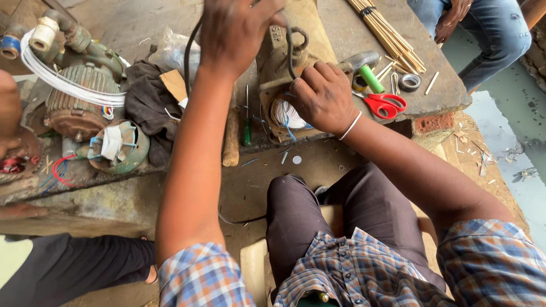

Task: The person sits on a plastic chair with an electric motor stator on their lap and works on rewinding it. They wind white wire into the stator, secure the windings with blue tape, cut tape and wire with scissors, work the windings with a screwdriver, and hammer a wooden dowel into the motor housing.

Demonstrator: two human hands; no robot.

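Motor housing (278, 68) on stone surface (341, 23), white winding wire (282, 113) inside its open end, right hand (321, 96) pressed closed over the wire, left hand (236, 31) gripping black cable (190, 51) above.

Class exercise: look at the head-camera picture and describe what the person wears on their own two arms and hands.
Both forearms are bare. The left hand has nothing on it that shows. The right hand has a thin white band around its wrist. Short sleeves of a blue, white and orange checked shirt cover the upper arms. No gloves or watch show.
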